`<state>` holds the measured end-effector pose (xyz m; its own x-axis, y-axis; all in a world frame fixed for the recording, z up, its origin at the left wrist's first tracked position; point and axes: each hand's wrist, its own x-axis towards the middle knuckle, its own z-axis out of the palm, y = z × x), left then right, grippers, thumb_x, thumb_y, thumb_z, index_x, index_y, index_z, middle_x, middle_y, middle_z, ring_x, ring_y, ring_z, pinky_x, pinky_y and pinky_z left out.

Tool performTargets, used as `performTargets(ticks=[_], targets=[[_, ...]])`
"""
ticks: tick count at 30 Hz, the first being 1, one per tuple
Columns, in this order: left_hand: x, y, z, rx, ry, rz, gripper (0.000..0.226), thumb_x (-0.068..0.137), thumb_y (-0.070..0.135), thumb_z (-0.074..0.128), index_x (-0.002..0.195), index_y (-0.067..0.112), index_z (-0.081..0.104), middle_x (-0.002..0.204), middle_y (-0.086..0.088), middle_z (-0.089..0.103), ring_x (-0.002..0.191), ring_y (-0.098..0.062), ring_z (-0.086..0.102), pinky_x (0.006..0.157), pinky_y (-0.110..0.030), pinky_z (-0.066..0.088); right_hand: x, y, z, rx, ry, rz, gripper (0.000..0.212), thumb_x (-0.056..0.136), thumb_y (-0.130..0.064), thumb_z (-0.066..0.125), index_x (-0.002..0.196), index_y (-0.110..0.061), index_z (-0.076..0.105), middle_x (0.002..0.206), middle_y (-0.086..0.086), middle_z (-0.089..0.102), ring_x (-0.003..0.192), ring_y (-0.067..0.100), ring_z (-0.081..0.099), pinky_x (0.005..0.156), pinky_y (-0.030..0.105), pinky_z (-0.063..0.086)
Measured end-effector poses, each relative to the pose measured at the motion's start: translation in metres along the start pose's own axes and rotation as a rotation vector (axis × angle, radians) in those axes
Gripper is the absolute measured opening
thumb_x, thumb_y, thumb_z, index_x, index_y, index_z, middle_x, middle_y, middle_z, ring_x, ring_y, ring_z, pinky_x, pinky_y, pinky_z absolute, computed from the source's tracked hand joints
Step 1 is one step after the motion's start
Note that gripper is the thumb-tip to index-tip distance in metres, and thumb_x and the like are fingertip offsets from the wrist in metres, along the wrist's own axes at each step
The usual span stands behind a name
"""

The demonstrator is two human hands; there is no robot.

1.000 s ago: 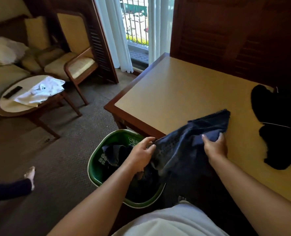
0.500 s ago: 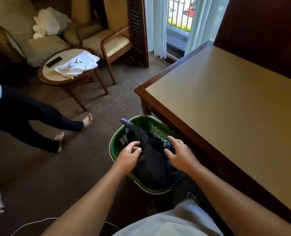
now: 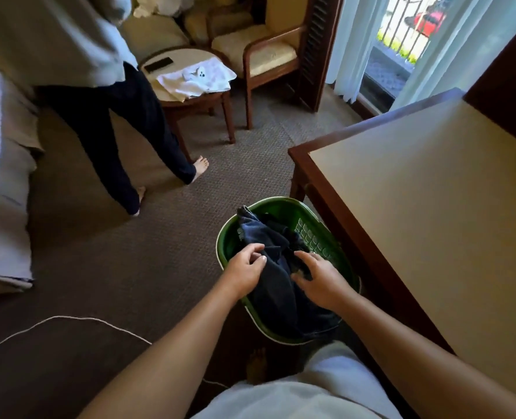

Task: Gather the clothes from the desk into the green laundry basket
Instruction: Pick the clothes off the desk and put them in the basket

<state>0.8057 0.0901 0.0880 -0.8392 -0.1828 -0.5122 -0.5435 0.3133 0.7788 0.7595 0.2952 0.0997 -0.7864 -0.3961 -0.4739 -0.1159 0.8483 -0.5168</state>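
The green laundry basket [image 3: 224, 237] stands on the carpet against the desk's near left corner. A dark blue garment [image 3: 276, 294] lies heaped inside it, with one end sticking up over the far rim. My left hand [image 3: 246, 269] rests on the garment's left side with its fingers loosely curled and apart. My right hand [image 3: 321, 279] lies flat on the right side of the garment with its fingers spread. The visible part of the desk [image 3: 432, 225], a tan top with a dark wood edge, holds no clothes.
Another person [image 3: 120, 122] stands barefoot on the carpet to the left. Behind them are a round side table [image 3: 190, 98] with a white cloth and a remote, and a wooden armchair [image 3: 266, 55]. A bed edge [image 3: 3, 207] is far left. A white cable [image 3: 69, 320] crosses the floor.
The dark blue garment went from the desk's edge down into the basket, and both hands followed it. My view swung left, so the black clothes on the desk's right side are out of frame.
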Motion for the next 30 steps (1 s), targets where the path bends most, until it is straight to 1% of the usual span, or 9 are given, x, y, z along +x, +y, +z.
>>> performTargets(ticks=[5,9,12,15,19,21,24,27,30], targets=[[0.001,-0.007,0.006,-0.064,0.114,-0.057,0.042,0.097,0.036,0.058,0.139,0.030,0.059,0.124,-0.003,0.065,0.114,-0.020,0.063,0.105,-0.045,0.051,0.029,-0.006,0.010,-0.202,-0.189,-0.117,0.084,0.088,-0.059,0.063,0.158,-0.033,0.024,0.163,-0.004,0.028,0.140,0.027,0.041,0.110,0.048,0.043],[-0.001,-0.010,0.021,-0.078,0.211,-0.141,0.040,0.102,0.025,0.058,0.142,0.026,0.057,0.134,-0.007,0.063,0.120,-0.021,0.062,0.108,-0.040,0.049,0.042,0.004,0.017,-0.533,-0.371,-0.227,0.107,0.079,-0.072,0.066,0.161,-0.034,0.009,0.168,-0.001,0.010,0.152,0.032,0.015,0.115,0.057,0.032],[0.007,-0.019,0.037,-0.044,0.212,-0.156,0.045,0.102,0.022,0.058,0.147,0.025,0.053,0.145,-0.007,0.057,0.128,-0.021,0.060,0.111,-0.042,0.047,0.060,0.017,0.029,-0.556,-0.376,-0.232,0.116,0.076,-0.074,0.068,0.161,-0.032,0.000,0.169,0.000,-0.005,0.155,0.033,-0.001,0.118,0.061,0.020],[0.035,-0.034,0.050,0.094,0.211,-0.145,0.066,0.098,0.013,0.063,0.158,0.025,0.038,0.164,-0.003,0.032,0.150,-0.023,0.034,0.124,-0.038,0.030,0.104,0.025,0.038,-0.571,-0.307,-0.224,0.128,0.074,-0.070,0.074,0.161,-0.026,-0.009,0.169,0.003,-0.017,0.155,0.033,-0.011,0.122,0.061,0.011],[0.094,-0.073,0.075,0.393,0.084,-0.159,0.124,0.083,0.028,0.084,0.162,0.035,-0.011,0.168,-0.001,-0.028,0.157,-0.029,-0.019,0.128,-0.048,0.006,0.189,0.041,0.052,-0.794,-0.218,-0.396,0.142,0.067,-0.077,0.073,0.158,-0.022,-0.022,0.165,0.011,-0.030,0.153,0.038,-0.018,0.120,0.066,0.012],[0.131,-0.105,0.092,0.540,0.036,-0.151,0.146,0.071,0.045,0.090,0.157,0.036,-0.028,0.162,-0.012,-0.039,0.152,-0.037,-0.031,0.124,-0.055,-0.001,0.234,0.057,0.065,-0.933,-0.222,-0.481,0.152,0.056,-0.084,0.072,0.156,-0.025,-0.027,0.162,0.013,-0.034,0.152,0.040,-0.023,0.118,0.072,0.008],[0.186,-0.158,0.118,0.710,-0.028,-0.228,0.162,0.057,0.062,0.091,0.155,0.029,-0.033,0.159,-0.018,-0.043,0.148,-0.041,-0.038,0.121,-0.062,-0.006,0.287,0.092,0.103,-1.049,-0.399,-0.419,0.168,0.038,-0.083,0.081,0.152,-0.033,-0.032,0.160,0.009,-0.039,0.148,0.039,-0.033,0.112,0.076,-0.008],[0.235,-0.207,0.146,0.833,-0.028,-0.209,0.160,0.054,0.065,0.090,0.161,0.019,-0.020,0.165,-0.017,-0.033,0.153,-0.038,-0.029,0.123,-0.062,-0.004,0.321,0.139,0.154,-1.101,-0.455,-0.309,0.168,0.040,-0.081,0.083,0.149,-0.035,-0.036,0.163,0.008,-0.033,0.152,0.040,-0.023,0.113,0.078,-0.002],[0.271,-0.246,0.176,0.855,0.131,-0.108,0.117,0.081,0.044,0.079,0.164,0.015,0.002,0.171,-0.016,-0.012,0.158,-0.036,-0.009,0.126,-0.059,0.006,0.350,0.176,0.192,-1.062,-0.414,-0.260,0.151,0.062,-0.070,0.082,0.148,-0.036,-0.038,0.168,0.007,-0.021,0.155,0.039,-0.010,0.114,0.076,0.005]])
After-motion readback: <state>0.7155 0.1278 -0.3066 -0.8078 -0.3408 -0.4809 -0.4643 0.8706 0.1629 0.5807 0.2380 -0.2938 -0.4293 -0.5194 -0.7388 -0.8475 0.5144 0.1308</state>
